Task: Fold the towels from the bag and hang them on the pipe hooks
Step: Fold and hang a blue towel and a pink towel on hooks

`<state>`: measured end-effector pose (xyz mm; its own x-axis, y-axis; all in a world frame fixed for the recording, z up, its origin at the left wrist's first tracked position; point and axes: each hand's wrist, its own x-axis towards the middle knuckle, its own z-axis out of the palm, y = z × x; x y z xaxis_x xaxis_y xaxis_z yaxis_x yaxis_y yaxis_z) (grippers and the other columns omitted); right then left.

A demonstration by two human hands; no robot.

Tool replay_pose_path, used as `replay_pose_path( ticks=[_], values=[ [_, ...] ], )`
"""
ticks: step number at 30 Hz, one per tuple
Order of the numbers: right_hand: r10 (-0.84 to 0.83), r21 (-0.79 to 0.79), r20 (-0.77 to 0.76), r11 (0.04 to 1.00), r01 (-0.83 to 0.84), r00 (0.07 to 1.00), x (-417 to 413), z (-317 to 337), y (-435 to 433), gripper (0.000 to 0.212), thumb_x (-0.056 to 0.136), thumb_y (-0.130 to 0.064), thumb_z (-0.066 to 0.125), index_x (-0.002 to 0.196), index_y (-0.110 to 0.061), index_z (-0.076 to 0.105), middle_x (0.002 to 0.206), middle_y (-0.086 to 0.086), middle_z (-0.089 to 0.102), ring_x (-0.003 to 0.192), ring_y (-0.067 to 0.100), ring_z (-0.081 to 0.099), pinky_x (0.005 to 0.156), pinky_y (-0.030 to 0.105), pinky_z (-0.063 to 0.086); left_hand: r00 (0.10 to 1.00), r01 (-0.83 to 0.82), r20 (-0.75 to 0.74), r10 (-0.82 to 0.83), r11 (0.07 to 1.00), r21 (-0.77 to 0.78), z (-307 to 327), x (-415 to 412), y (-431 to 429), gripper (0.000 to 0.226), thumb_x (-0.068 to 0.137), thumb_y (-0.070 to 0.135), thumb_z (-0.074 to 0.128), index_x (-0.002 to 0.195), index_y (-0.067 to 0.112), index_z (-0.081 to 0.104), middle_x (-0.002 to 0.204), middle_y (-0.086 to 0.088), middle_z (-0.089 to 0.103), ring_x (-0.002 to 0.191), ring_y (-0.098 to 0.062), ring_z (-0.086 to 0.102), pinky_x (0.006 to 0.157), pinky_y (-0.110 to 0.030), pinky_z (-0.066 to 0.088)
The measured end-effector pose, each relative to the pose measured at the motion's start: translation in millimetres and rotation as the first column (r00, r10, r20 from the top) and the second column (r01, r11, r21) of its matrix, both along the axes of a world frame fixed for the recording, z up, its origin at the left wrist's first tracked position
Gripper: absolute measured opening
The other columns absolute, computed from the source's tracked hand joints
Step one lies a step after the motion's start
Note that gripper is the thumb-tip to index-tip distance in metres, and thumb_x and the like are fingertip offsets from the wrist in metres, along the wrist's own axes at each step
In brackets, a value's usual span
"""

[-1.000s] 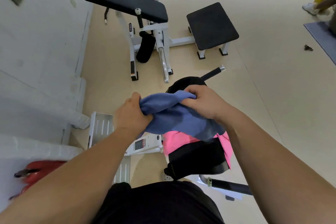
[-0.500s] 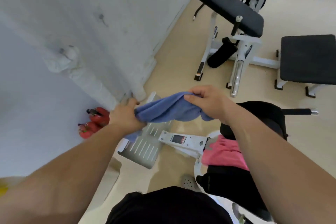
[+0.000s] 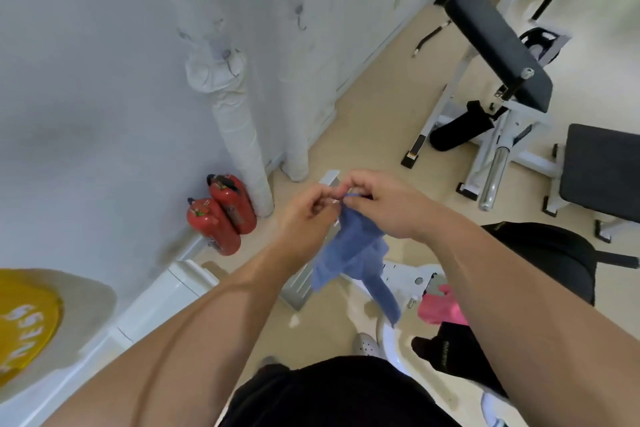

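Blue towel [image 3: 356, 253] held up near the wrapped pipe [image 3: 237, 128].
Left hand [image 3: 308, 215] and right hand [image 3: 384, 208] pinch its top in a narrow grip; the rest hangs loose.

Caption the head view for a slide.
The left hand and right hand pinch the top of a hanging blue towel near a white pipe, red fire extinguishers beside its foot.

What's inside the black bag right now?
A pink towel pokes out of the black bag; anything deeper is hidden by the bag's own fabric and the right forearm.
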<state>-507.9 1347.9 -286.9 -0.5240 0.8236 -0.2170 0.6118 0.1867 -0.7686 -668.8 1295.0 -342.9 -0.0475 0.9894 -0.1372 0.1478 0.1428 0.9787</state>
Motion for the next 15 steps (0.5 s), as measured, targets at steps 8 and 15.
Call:
replay_pose_path(
  ticks=[8,15],
  values=[
    [-0.019,-0.090,-0.103,0.996,0.010,0.994,-61,11,-43,0.014,0.099,-0.011,0.055,0.102,-0.022,0.062,0.065,0.008,0.058,0.062,0.019,0.049,0.060,0.031,0.040,0.981,0.191,-0.029,-0.191,0.981,0.030,7,-69,-36,0.023,0.081,0.004,0.056,0.099,0.008,0.071,0.096,-0.021,0.072,0.096,-0.040,0.068,0.091,-0.059,0.053],
    [0.043,-0.061,-0.068,0.997,-0.047,0.997,-123,11,-61,0.034,0.079,0.003,0.060,0.098,-0.023,0.070,0.055,-0.003,0.041,0.054,0.014,0.035,0.050,0.026,0.029,0.926,0.065,-0.373,-0.057,0.998,0.010,0,-144,-60,0.035,0.074,-0.005,0.056,0.074,0.030,0.058,0.068,-0.003,0.066,0.067,-0.023,0.060,0.061,-0.036,0.048]
  ],
)
